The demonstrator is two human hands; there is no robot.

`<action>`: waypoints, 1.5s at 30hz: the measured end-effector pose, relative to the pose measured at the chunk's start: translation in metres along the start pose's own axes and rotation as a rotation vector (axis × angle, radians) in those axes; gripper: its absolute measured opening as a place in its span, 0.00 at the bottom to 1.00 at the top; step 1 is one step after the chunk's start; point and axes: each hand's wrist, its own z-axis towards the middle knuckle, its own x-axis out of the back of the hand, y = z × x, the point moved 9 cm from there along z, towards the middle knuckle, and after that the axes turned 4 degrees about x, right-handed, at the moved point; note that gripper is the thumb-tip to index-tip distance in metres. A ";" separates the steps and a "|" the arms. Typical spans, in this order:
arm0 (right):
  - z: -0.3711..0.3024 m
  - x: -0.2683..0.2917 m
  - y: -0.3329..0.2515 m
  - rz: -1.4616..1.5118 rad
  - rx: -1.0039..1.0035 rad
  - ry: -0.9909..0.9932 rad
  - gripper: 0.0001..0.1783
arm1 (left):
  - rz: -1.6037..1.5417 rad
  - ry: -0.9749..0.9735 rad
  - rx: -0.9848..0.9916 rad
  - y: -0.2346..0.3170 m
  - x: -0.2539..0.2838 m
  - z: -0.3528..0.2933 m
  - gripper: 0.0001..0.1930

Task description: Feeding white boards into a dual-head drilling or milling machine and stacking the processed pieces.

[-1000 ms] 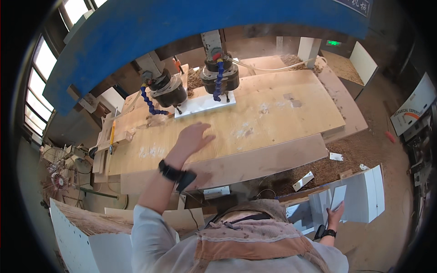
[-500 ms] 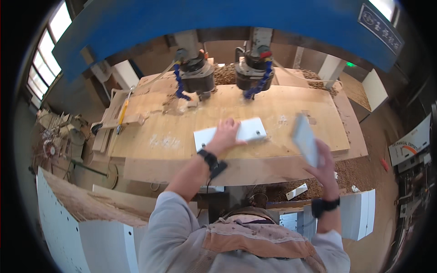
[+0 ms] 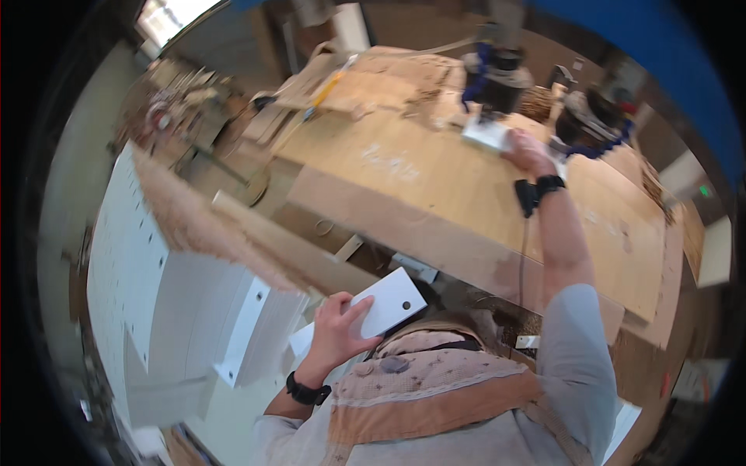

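Low on the left, my left hand (image 3: 338,330) grips a narrow white board (image 3: 392,299) with a dark round hole near its far end. The fingers lie over its face and edge. Out at the machine table, my right hand (image 3: 530,154) is closed on a second white board (image 3: 487,135), which lies flat under the drill head (image 3: 497,81). The palm and fingers hide the middle of that board. A second drill head (image 3: 587,124) stands to the right of this hand.
A plywood-topped machine table (image 3: 435,182) spans the middle. White panels with holes (image 3: 167,311) are stacked at the left. A yellow-handled tool (image 3: 328,89) lies at the table's far left. Overhead, a blue machine beam (image 3: 684,70) crosses the upper right.
The view has turned left. My left hand has left the board on the table and now holds one low by the stack. My right hand has moved forward to the drill heads.
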 end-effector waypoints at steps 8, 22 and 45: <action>-0.023 0.006 0.009 -0.016 0.067 0.199 0.44 | 0.247 0.424 0.505 -0.063 0.135 -0.110 0.36; -0.460 0.105 0.094 0.503 -0.517 0.877 0.09 | 0.140 0.590 0.346 -0.065 0.099 -0.067 0.25; -0.888 -0.218 0.044 0.152 -1.620 0.284 0.54 | 0.198 -0.157 -0.780 0.288 -0.149 0.302 0.19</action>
